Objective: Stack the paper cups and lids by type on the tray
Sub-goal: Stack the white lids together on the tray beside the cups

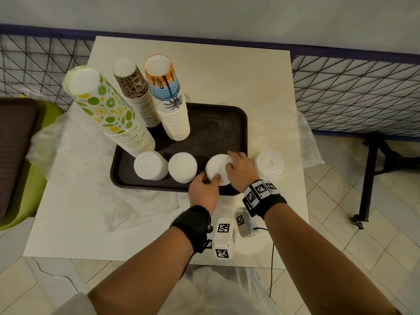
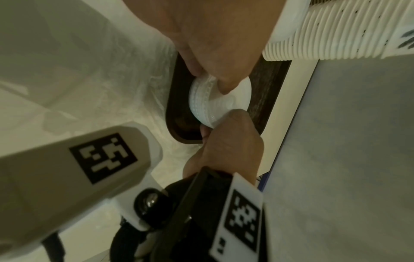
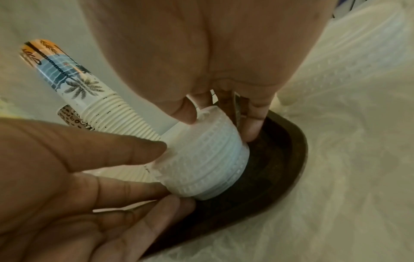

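Observation:
A dark brown tray (image 1: 218,123) holds three tall cup stacks: lime-patterned (image 1: 109,114), leopard-print (image 1: 138,96) and palm-printed (image 1: 170,98). Along its front stand three short stacks of white lids. The left stack (image 1: 150,165) and the middle stack (image 1: 182,167) stand free. The right white lid stack (image 1: 217,167) (image 2: 208,99) (image 3: 206,159) sits at the tray's front right corner, gripped from the near side by my left hand (image 1: 210,179) and from the right by my right hand (image 1: 229,161). A stack of clear lids (image 1: 269,163) stands on the table just right of the tray.
Crumpled clear plastic wrap (image 1: 141,208) lies on the white table (image 1: 261,87) around the tray. A wire mesh fence (image 1: 354,94) runs behind. A green seat (image 1: 29,183) is at the left. Tiled floor shows past the table's right edge.

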Demonstrator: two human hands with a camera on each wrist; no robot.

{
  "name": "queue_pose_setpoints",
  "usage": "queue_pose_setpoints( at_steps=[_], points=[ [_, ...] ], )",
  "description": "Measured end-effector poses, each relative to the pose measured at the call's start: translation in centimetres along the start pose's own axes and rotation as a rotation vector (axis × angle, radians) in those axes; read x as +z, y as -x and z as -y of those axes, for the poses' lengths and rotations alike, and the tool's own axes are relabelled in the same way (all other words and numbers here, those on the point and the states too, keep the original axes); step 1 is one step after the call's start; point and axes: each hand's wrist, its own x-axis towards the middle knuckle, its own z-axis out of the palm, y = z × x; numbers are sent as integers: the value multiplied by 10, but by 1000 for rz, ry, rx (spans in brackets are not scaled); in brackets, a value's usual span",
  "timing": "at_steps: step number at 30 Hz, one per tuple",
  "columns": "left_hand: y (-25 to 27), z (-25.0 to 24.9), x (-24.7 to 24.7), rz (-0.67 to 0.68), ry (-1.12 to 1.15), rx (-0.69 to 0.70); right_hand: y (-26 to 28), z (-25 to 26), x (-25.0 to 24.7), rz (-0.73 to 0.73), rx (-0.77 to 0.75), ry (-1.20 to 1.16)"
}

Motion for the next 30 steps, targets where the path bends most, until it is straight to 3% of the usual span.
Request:
queue_pose_setpoints(
  at_steps=[5,8,13,16,21,25,30],
  points=[
    [8,-2,1,-10,7,13,5,-2,-9,-17,-41,-5],
    [15,3,-7,8,18,-30,13,-14,-21,-81,-78,-138],
    [31,10,-18,48,110,-122,31,-64,-53,-347,-163,-293],
    [45,-1,-4,123,55,-74,36,-97,-75,-453,-41,-302],
    [46,-25,59,228,-114,78,14,-129,-80,-378,102,-267],
    [30,-42,102,215,-395,233,-2,-132,-72,-253,172,-229],
    [10,-46,128,164,-480,184,-12,-137,-67,-152,177,-208]
  ],
)
